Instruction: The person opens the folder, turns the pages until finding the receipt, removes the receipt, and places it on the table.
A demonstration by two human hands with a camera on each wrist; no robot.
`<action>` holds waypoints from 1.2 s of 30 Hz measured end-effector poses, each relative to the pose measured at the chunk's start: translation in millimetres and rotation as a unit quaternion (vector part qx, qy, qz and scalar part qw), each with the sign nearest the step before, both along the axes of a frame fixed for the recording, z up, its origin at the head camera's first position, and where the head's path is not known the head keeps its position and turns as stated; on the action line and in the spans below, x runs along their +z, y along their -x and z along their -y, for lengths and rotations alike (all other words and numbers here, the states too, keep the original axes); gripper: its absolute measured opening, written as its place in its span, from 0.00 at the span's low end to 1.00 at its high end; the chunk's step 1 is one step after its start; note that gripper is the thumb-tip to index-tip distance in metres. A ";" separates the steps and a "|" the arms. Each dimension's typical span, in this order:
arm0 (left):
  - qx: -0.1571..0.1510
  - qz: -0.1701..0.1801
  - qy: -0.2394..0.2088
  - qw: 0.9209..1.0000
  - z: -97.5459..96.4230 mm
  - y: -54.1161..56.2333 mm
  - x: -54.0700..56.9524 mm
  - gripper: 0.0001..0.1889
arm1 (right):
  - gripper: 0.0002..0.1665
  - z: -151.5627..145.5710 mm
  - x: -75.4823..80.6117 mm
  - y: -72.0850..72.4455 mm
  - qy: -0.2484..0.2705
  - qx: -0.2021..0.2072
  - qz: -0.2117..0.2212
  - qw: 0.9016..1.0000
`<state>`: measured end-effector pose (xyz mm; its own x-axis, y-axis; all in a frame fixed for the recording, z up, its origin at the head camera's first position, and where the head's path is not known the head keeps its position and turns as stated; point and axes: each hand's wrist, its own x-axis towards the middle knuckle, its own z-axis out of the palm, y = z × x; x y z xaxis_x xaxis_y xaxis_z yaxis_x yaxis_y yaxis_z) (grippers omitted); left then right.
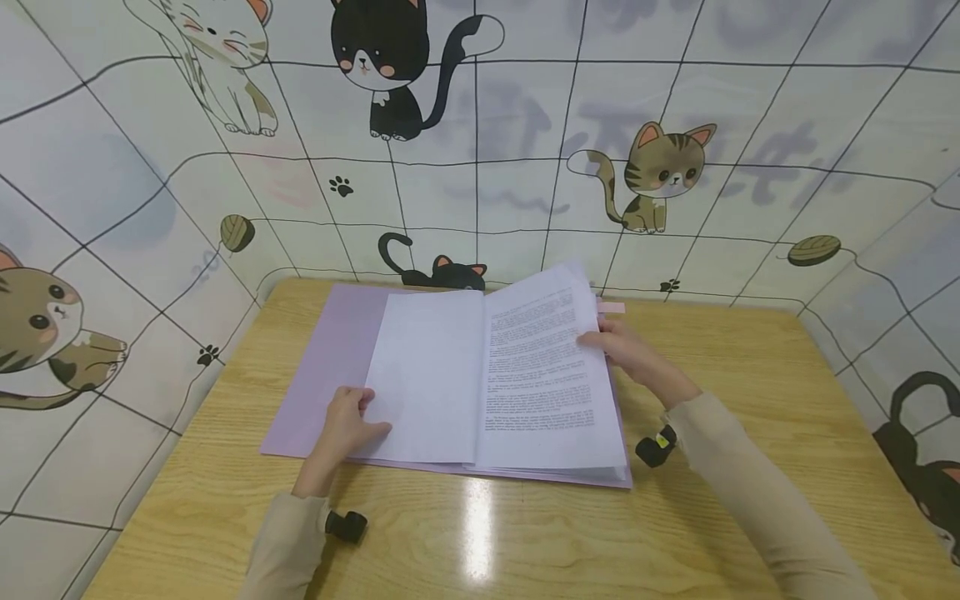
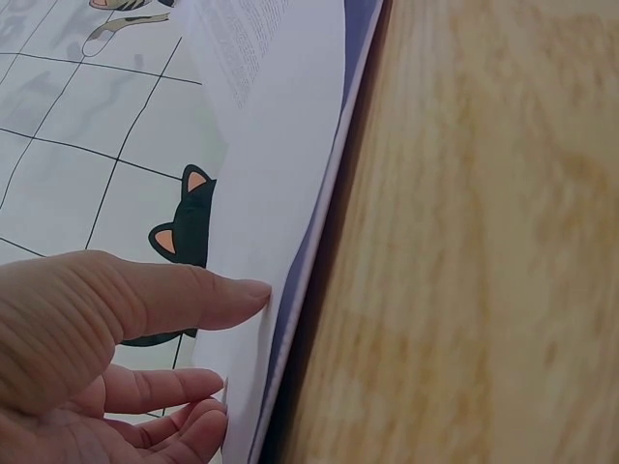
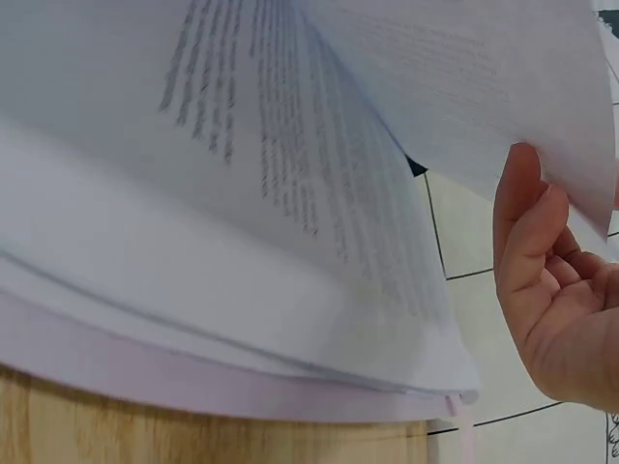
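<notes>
A lilac folder lies spread on the table, holding a stack of white sheets. Its left page looks blank in the head view. On the right, a printed page is raised at its outer edge, and my right hand pinches it there. In the right wrist view the fingers of that right hand are behind the lifted sheet, above another printed page. My left hand rests at the left page's outer edge, its thumb on the paper and the other fingers beside the edge.
The wooden table carries the folder. A pink tab sticks out at the folder's upper right. White walls with cat drawings stand behind and at both sides. A small black wrist camera is at the left cuff, another at the right.
</notes>
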<state>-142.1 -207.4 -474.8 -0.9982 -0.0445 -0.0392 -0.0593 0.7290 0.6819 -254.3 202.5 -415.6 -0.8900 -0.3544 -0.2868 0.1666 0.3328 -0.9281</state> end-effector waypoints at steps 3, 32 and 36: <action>-0.001 -0.003 0.002 1.000 0.2 -0.2 0.1 0.28 | 0.27 3.1 4.8 -0.6 0.016 0.013 -0.002 1.000; -0.019 -0.063 0.009 0.998 -16.6 -2.6 10.2 0.26 | 0.24 52.4 38.8 -2.6 0.106 0.014 0.007 0.994; -0.027 -0.090 0.003 0.996 -23.4 -3.1 12.6 0.24 | 0.23 57.9 40.5 -3.0 0.104 0.004 0.013 0.994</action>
<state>-138.9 -184.0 -462.2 -0.9900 0.0089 0.1405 0.1021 0.7325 0.6730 -251.2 144.7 -375.1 -0.8803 -0.4157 -0.2286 0.1888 0.1350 -0.9727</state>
